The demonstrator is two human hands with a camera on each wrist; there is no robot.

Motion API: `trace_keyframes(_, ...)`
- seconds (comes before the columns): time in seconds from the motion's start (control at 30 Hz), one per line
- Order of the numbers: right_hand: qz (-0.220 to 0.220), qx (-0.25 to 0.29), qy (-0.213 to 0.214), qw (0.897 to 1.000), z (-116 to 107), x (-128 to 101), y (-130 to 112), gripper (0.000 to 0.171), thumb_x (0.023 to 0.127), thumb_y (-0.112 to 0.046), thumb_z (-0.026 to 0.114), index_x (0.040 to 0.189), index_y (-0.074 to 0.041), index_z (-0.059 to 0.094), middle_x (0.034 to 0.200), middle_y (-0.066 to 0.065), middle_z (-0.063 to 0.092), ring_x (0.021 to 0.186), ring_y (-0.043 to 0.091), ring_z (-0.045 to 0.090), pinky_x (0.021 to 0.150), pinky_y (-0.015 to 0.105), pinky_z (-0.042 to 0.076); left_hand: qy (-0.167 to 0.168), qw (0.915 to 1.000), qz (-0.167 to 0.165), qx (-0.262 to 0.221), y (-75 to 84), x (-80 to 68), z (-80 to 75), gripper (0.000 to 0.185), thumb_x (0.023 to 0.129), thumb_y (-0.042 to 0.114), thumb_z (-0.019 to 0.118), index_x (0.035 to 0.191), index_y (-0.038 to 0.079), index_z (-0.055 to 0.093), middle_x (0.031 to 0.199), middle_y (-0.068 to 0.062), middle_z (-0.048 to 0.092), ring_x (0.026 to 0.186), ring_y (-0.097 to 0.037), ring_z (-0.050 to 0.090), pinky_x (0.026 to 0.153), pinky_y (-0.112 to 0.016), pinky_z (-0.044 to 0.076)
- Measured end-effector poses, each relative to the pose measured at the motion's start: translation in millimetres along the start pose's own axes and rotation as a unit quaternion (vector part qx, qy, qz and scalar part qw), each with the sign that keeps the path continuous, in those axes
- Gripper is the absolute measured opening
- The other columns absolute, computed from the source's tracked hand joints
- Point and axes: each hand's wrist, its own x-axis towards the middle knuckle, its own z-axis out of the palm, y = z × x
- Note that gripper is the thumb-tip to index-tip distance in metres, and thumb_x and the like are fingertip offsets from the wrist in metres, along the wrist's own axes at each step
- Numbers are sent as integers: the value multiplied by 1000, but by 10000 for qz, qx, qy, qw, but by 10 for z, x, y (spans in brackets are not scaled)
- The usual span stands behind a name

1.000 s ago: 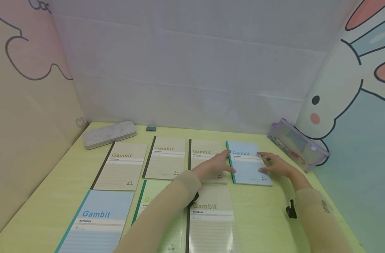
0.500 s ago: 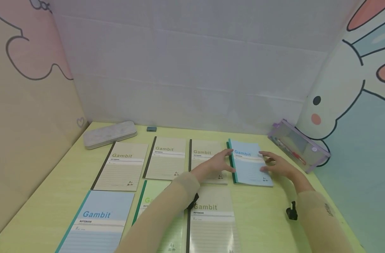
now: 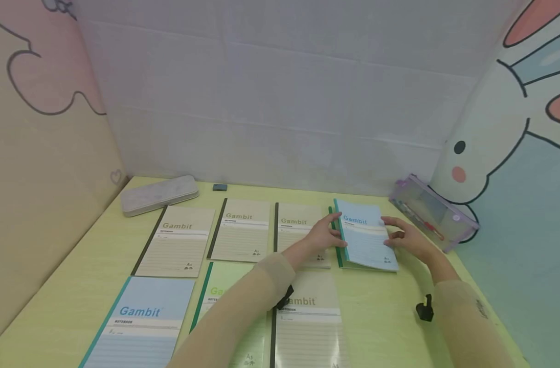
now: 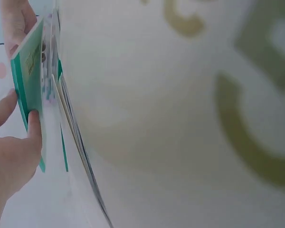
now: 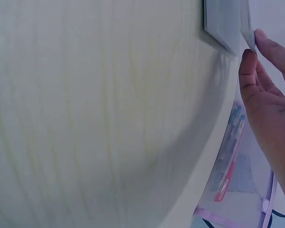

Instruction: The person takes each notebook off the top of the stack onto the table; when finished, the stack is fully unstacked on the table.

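The blue notebook (image 3: 366,235) is held at the far right of the desk (image 3: 390,306), raised slightly above a green-spined notebook (image 3: 338,253) lying beneath it. Its spine edge is pinched by the left hand (image 3: 325,236); its opposite edge is gripped by the right hand (image 3: 406,239). The hands are kept apart, one on each side. A lifting step is judged to be in hand. A level, two-handed carry is called for next.
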Motion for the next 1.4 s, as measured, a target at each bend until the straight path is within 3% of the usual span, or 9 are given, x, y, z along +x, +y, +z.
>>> trace_keyframes(0.1, -186, 149, -65, 9997, -15, -23, -39, 70, 89, -11, 65, 147, -4, 26, 146, 27, 26, 104, 21, 50, 78, 20, 49, 143, 9999, -13, -9, 31, -18, 7, 90, 75, 6, 79, 148, 25, 30, 117, -12, 63, 102, -19, 63, 81, -29, 53)
trace_keyframes(0.37, -150, -215, -69, 9996, -87, -91, -196, 71, 89, -20, 67, 148, -8, 29, 143, 25, 32, 108, 19, 47, 80, 19, 48, 183, 9997, 60, -123, 89, -3, -41, 93, 72, 0, 79, 148, 20, 31, 142, -5, 45, 102, -16, 61, 81, -25, 53)
trace_keyframes(0.57, -158, -661, -26, 9977, -139, -155, -360, 72, 87, -25, 68, 148, -9, 31, 146, 19, 32, 105, 10, 47, 79, 18, 46, 98, 9999, 9, -137, 173, -10, -84, 95, 71, 0, 80, 148, 22, 30, 135, -6, 51, 100, -14, 62, 83, -27, 52)
trace_keyframes(0.77, -111, -894, 87, 9959, -152, -177, -493, 76, 85, -28, 71, 148, -12, 32, 135, 18, 45, 103, 12, 49, 80, 19, 44, 88, 9996, -28, -278, 249, -67, -109, 96, 69, -1, 81, 147, 25, 33, 126, -4, 54, 91, -10, 61, 78, -25, 52)
trace_keyframes(1.1, -301, -633, 21, 9975, -120, -363, -632, 75, 84, -21, 72, 147, -9, 32, 121, 19, 49, 93, 11, 57, 73, 23, 50, -216, 9996, -10, -160, 353, -312, -125, 84, 68, 4, 83, 140, 25, 45, 107, 4, 55, 93, -13, 62, 75, -23, 52)
trace_keyframes(1.4, -830, -927, -4, 9922, -13, -633, -798, 73, 82, -15, 74, 143, -2, 36, 108, 16, 55, 84, 11, 58, 70, 22, 53, -288, 9996, 28, 38, 409, -599, -89, 94, 68, 1, 82, 145, 29, 37, 105, 4, 52, 82, -6, 62, 70, -20, 52)
